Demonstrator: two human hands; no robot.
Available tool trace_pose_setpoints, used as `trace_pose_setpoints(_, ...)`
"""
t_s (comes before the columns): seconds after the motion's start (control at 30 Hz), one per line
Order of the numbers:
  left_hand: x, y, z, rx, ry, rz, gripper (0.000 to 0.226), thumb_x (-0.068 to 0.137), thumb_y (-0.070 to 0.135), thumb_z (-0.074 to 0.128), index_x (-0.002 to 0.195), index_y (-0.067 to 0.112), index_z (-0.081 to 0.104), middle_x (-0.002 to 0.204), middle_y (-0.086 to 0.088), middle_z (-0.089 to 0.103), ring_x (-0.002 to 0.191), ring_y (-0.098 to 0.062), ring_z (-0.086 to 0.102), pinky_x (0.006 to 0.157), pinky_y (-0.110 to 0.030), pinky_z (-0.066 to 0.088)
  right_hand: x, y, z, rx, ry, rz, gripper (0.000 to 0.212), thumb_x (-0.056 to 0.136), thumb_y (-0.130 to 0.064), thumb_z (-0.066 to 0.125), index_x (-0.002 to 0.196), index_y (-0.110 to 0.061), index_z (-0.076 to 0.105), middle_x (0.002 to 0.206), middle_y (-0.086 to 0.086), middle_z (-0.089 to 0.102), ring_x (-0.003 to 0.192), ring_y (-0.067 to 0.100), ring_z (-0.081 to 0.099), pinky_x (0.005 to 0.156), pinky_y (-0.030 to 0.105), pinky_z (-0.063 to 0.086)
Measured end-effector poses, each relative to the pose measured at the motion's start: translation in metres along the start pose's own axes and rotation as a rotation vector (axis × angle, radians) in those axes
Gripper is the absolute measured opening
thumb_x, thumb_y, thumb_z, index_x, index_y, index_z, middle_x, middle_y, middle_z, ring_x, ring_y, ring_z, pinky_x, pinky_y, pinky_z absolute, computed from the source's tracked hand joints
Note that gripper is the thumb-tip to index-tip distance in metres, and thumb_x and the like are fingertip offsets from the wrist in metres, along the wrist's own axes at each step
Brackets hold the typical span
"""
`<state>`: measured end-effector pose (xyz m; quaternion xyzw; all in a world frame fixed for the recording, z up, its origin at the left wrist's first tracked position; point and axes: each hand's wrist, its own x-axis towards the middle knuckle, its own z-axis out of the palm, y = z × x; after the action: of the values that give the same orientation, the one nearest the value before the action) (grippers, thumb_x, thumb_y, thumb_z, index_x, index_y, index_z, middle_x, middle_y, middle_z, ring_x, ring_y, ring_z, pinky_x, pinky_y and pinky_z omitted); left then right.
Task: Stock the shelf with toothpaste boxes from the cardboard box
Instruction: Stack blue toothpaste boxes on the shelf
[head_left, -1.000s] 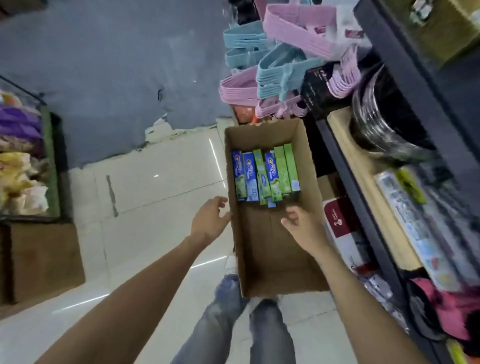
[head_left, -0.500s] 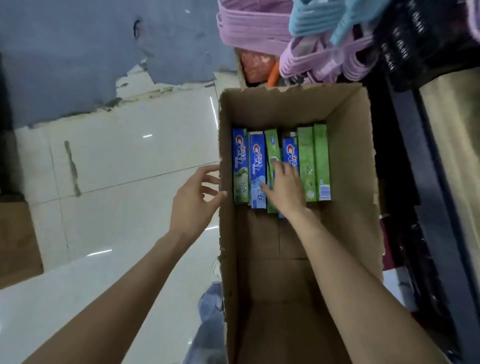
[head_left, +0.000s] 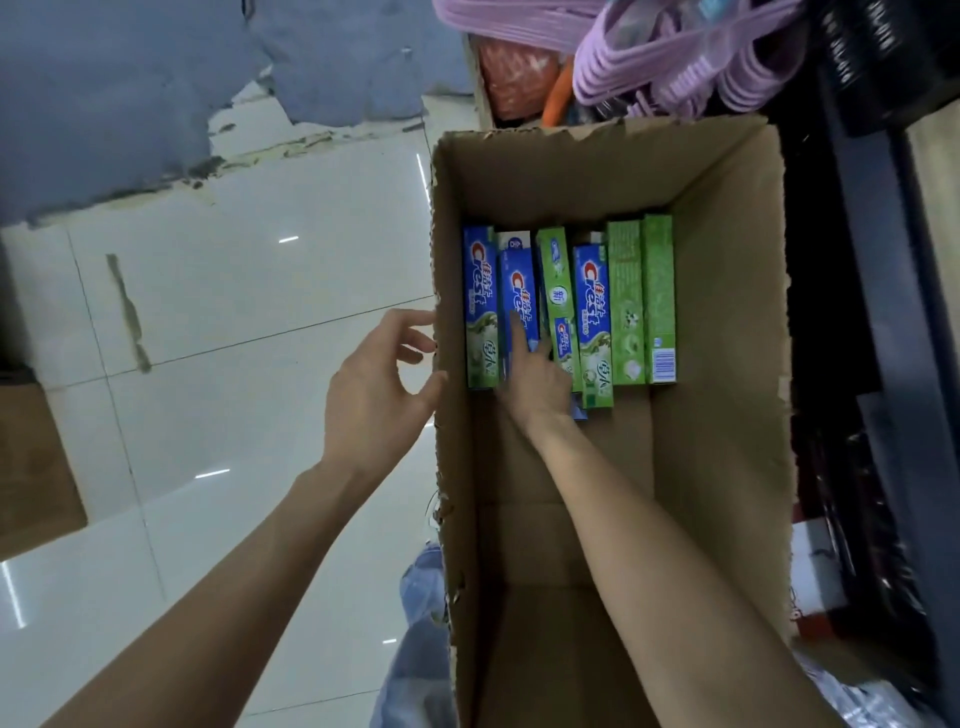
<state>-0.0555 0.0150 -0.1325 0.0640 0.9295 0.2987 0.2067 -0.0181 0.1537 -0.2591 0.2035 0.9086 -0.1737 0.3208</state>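
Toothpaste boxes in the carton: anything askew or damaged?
Mostly tidy, but the row is uneven: the fourth toothpaste box sits nearer the camera than its neighbours, and the third box lies slightly tilted. The cardboard box has ragged, torn rim edges. The right hand rests on the second box.

Shiny white floor tiles (head_left: 208, 322) meet a blue-grey wall (head_left: 130, 93) with chipped paint; dark shelving (head_left: 883, 322) stands right.

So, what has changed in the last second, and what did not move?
The right hand went forward from the near part of the cardboard box onto the toothpaste boxes. The left hand stayed open beside the left wall. The row stayed put.
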Motion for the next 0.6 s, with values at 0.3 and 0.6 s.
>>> trace_pose_setpoints(0.3, -0.014, 0.041, 0.027, 0.07, 0.14, 0.334, 0.038, 0.081, 0.008, 0.057, 0.119, 0.01, 0.055, 0.122, -0.006, 0.054, 0.113, -0.016, 0.044, 0.096, -0.008, 0.026, -0.073, 0.061, -0.038, 1.45, -0.044, 0.275, 0.018, 0.073, -0.024, 0.055, 0.089, -0.019, 0.057, 0.081, -0.001, 0.06, 0.071, 0.016, 0.059, 0.068, 0.027, 0.048)
trace_pose_setpoints(0.6, -0.01, 0.027, 0.164, -0.058, -0.287, -0.41, 0.051, 0.082, 0.034, 0.067, 0.124, 0.017, 0.044, 0.124, -0.004, 0.056, 0.11, -0.025, 0.057, 0.086, -0.034, 0.043, -0.037, 0.095, -0.01, 0.611, 0.429, 0.286, 0.063, 0.08, -0.012, 0.068, 0.136, -0.009, 0.039, 0.132, 0.016, 0.046, 0.117, 0.035, 0.048, 0.087, 0.039, 0.042)
